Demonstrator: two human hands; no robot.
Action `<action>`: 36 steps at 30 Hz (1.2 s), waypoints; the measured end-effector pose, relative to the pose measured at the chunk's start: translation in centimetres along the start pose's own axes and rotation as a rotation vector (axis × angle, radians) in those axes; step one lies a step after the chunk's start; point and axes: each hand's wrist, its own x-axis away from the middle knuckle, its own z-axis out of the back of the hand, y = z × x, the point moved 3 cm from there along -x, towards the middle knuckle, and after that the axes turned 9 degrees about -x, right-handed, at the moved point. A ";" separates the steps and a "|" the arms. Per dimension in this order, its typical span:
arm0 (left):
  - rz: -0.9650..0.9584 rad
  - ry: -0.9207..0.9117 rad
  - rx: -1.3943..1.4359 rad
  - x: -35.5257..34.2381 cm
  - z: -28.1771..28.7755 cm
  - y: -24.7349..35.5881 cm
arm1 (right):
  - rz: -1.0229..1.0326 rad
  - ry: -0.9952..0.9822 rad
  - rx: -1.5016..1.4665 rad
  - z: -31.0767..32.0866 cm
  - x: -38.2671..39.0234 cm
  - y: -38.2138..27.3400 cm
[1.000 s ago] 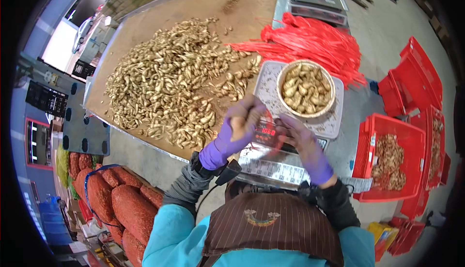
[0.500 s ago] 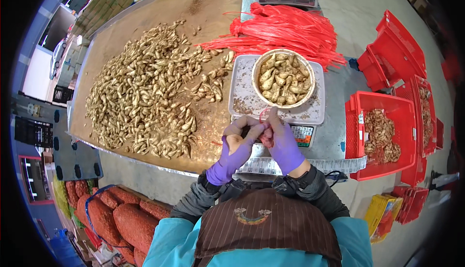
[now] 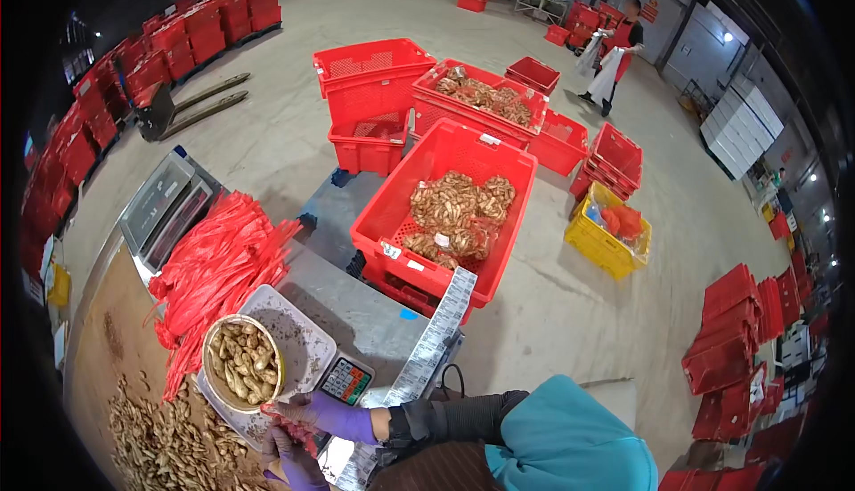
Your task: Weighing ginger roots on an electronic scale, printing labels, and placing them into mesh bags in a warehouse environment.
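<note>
Left of my hands, loose ginger lies heaped on the worktop, so a careless sweep that way would scatter roots. My left hand and right hand, both gloved purple, are pinched together on a scrap of red mesh bag at the near corner of the scale. Just beyond my fingers, the bowl of ginger sits on the scale's pan; a tug upward could, I think, knock its rim and tip it. The pile of red net bags crowds the far left. To my right the label strip hangs over the worktop edge and might snag my sleeve. Further right a red crate stands close, with open floor past it.
</note>
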 end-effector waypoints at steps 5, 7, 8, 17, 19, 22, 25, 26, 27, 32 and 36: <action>0.078 -0.186 0.426 -2.0 1.8 -1.7 | 0.130 -0.075 -0.023 2.4 -0.3 1.7; 0.115 0.045 0.407 1.0 -2.3 2.8 | -0.004 -0.070 -0.446 3.1 -1.6 2.7; 0.131 -0.091 0.586 0.0 -0.3 1.4 | -0.067 -0.068 -0.658 3.1 -1.7 2.9; -0.032 -0.046 0.109 0.3 0.8 3.4 | 0.402 -0.222 0.693 2.5 0.5 2.3; -0.072 -0.089 -0.016 1.1 -0.3 4.4 | 0.384 -0.244 0.912 3.4 0.1 2.7; -0.028 -0.066 -0.255 2.1 0.1 4.8 | 0.321 0.001 0.542 4.2 -1.0 0.9; 0.115 -0.081 -0.460 3.1 -0.4 3.6 | 0.710 0.514 0.463 8.6 -4.5 1.8; -0.099 -0.091 -0.418 3.0 -0.3 2.9 | 0.567 0.443 0.197 7.9 -4.3 1.0; -0.111 -0.010 -0.376 2.8 -0.2 2.3 | 0.400 0.391 -0.068 7.6 -2.9 -0.9; 0.227 0.197 0.342 -0.7 4.8 2.0 | -0.308 -0.020 -0.090 7.1 -0.3 -1.5; 0.207 0.099 0.659 -2.9 9.3 -0.2 | -0.024 -0.396 0.102 8.2 1.8 -1.8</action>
